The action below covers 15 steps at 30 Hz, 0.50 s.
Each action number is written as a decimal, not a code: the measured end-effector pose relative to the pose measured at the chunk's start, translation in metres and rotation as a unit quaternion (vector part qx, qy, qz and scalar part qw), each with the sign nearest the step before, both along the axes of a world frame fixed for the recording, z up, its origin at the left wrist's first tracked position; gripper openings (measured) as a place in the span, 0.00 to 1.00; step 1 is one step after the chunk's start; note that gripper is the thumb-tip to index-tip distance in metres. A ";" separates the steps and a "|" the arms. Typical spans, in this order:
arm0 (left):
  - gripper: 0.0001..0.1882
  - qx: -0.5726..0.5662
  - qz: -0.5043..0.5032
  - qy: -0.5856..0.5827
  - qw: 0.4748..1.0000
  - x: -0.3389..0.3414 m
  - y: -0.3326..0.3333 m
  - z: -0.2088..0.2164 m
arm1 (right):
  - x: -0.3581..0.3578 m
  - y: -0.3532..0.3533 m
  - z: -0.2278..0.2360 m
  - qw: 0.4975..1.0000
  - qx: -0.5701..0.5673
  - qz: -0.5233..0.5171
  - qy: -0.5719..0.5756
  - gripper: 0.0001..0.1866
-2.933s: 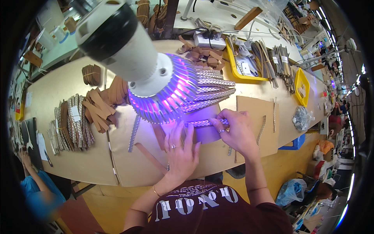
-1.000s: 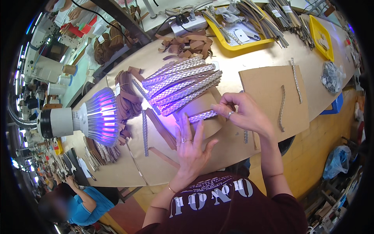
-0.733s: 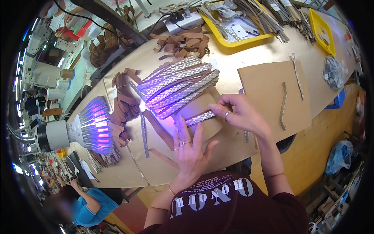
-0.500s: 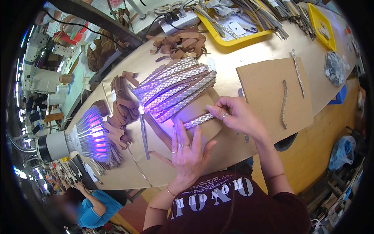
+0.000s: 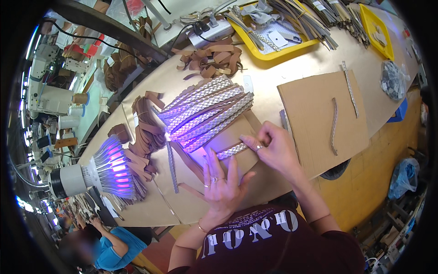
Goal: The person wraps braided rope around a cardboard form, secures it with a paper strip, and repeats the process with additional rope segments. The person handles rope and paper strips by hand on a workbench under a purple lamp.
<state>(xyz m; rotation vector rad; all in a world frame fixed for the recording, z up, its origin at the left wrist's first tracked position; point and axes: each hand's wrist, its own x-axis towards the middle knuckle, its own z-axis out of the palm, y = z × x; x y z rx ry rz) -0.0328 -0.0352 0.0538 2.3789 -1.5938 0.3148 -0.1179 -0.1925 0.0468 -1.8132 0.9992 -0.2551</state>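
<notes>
A short silvery braided strip (image 5: pixel 232 151) lies on a brown cardboard piece (image 5: pixel 230 170) on the table. My left hand (image 5: pixel 221 186) rests with fingers stretched out and spread, its fingertips at the strip's left end. At the other end, my right hand (image 5: pixel 277 150) pinches the strip between thumb and fingers. Just beyond my hands, several longer braided strips (image 5: pixel 205 114) lie side by side on the same cardboard, lit purple in part. My fingers hide both ends of the short strip.
To the left, a glowing purple lamp (image 5: pixel 109 169) stands beside bundled brown straps (image 5: pixel 148 123). Brown scraps (image 5: pixel 212 59) and a yellow tray (image 5: pixel 273 54) are at the back. On the right, a cardboard sheet (image 5: pixel 315 118) carries two thin braided pieces. A co-worker in blue (image 5: pixel 121 246) is at lower left.
The whole view has shifted slightly, so the table things appear a little lower. Both hands stay at the short strip, with almost the same finger positions.
</notes>
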 end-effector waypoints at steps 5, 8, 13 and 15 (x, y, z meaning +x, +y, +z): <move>0.35 -0.027 0.000 0.009 1.000 -0.004 0.000 -0.007 | 0.006 0.015 -0.023 0.992 0.089 -0.058 -0.065 0.16; 0.34 -0.042 -0.004 0.029 0.999 -0.003 0.001 -0.008 | 0.006 0.016 -0.028 0.983 0.111 -0.084 -0.120 0.16; 0.30 -0.071 0.016 0.064 0.995 -0.004 0.016 0.000 | 0.004 0.017 0.000 0.975 0.122 -0.048 -0.179 0.10; 0.29 -0.106 0.027 0.052 0.993 -0.004 0.024 0.006 | 0.001 0.013 0.018 0.958 0.175 -0.008 -0.226 0.09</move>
